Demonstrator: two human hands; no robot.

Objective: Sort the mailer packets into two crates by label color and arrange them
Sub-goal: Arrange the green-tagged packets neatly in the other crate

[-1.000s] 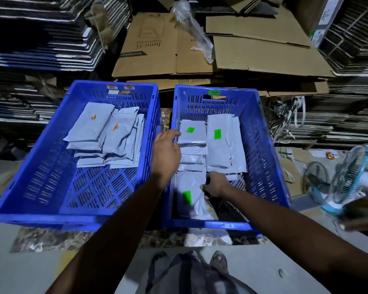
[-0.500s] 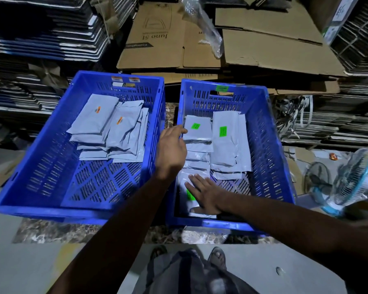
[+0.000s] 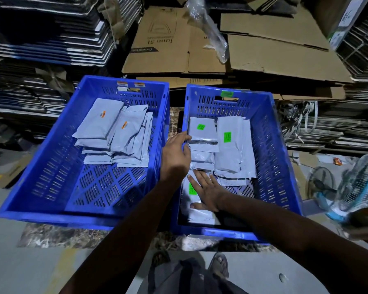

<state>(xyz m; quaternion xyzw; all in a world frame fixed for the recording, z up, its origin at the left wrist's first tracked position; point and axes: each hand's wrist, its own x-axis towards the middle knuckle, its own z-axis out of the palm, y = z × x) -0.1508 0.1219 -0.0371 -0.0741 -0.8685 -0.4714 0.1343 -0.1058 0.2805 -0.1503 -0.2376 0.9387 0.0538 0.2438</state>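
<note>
Two blue crates stand side by side. The left crate (image 3: 40, 187) holds several grey mailer packets with orange labels (image 3: 115, 132). The right crate (image 3: 278, 166) holds several grey packets with green labels (image 3: 232, 149). My left hand (image 3: 175, 155) reaches over the crates' shared walls and touches the left edge of the stack topped by a green-label packet (image 3: 202, 132). My right hand (image 3: 206, 190) lies flat with straight fingers on a green-label packet (image 3: 191, 200) at the near left of the right crate.
Flattened cardboard boxes (image 3: 274, 52) and stacked sheets (image 3: 40, 39) rise behind the crates. A table fan (image 3: 353, 192) stands at the right. The crates rest on a marble slab (image 3: 94, 236). My feet in sandals (image 3: 218, 264) are below.
My right hand went from gripping the near packet's edge to lying flat on it, pressing it down. The left hand stayed at the stack's edge. The view shifted slightly.
</note>
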